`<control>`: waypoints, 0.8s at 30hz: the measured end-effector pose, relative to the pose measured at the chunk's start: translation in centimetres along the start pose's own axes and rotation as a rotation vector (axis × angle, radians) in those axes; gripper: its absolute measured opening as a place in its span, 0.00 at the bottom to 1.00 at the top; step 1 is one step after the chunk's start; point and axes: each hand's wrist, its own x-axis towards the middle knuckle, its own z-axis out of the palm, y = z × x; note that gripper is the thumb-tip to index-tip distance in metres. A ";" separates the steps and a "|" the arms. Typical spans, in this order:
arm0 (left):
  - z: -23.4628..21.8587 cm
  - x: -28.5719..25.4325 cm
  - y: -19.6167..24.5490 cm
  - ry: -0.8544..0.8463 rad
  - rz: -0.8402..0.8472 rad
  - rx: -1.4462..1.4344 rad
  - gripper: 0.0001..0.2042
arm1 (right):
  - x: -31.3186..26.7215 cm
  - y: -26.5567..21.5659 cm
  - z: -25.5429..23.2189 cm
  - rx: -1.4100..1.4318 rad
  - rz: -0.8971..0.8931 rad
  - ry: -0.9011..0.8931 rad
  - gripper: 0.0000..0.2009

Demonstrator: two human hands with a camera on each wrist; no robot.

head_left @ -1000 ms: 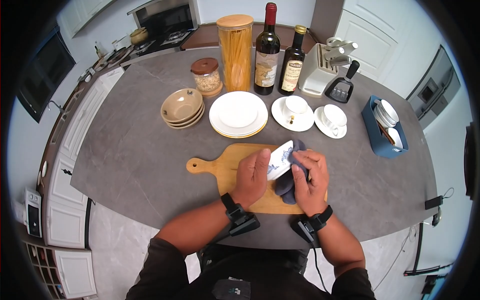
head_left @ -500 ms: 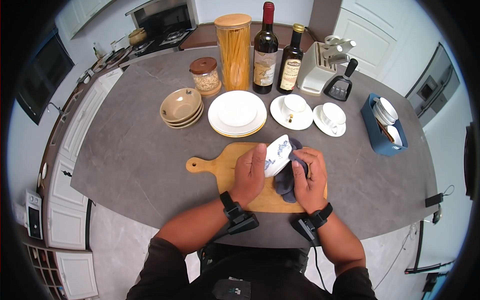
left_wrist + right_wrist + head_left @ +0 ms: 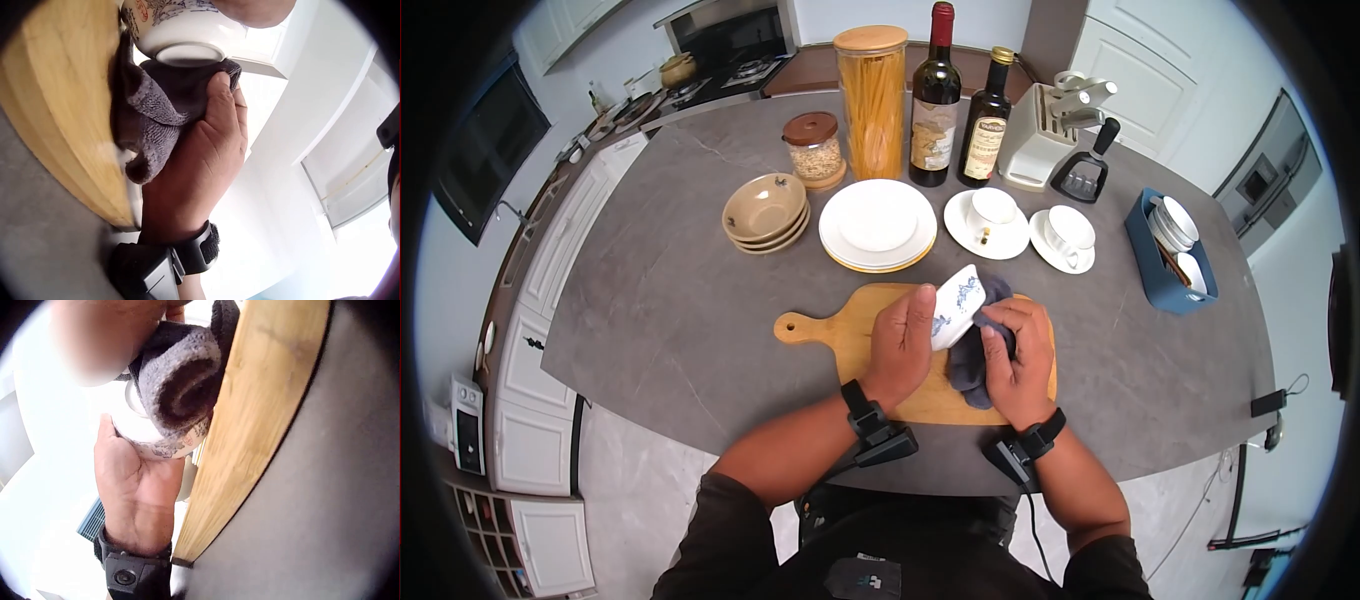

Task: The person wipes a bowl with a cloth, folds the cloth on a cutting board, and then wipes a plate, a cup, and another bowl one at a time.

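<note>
My left hand (image 3: 903, 345) grips a small white bowl (image 3: 955, 306) with blue patterns, tilted on its side above the wooden cutting board (image 3: 858, 345). In my right hand (image 3: 1022, 365) a dark grey cloth (image 3: 969, 372) is bunched, its upper part against the bowl's underside. The left wrist view shows the bowl's foot ring touching the cloth (image 3: 156, 115), with the right thumb over the cloth's edge. Seen in the right wrist view, the left palm (image 3: 140, 487) supports the bowl (image 3: 147, 437) from below, and folded cloth (image 3: 181, 381) covers part of it.
Behind the board stand brown bowls (image 3: 765, 210), white plates (image 3: 878, 222) and two cups on saucers (image 3: 986, 230). Farther back are an oat jar (image 3: 813, 150), a pasta jar (image 3: 872, 110), two bottles (image 3: 935, 120) and a knife block (image 3: 1032, 140). A blue bin (image 3: 1155, 262) holds dishes at right.
The bowl has tipped more upright and shifted slightly left and up since the oldest frame. My right fingers and the cloth have shifted a little against it; both hands keep their hold.
</note>
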 end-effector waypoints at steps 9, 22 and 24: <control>0.3 -0.2 0.2 0.019 0.013 -0.008 0.25 | 0.1 -0.5 -0.2 -0.015 -0.157 -0.014 0.15; 0.3 -0.6 0.6 -0.098 0.101 0.132 0.23 | 0.2 -0.5 -0.3 0.126 0.176 0.069 0.13; 0.3 -0.6 0.7 -0.113 0.095 0.130 0.24 | 0.2 -0.3 -0.5 0.109 0.151 0.062 0.15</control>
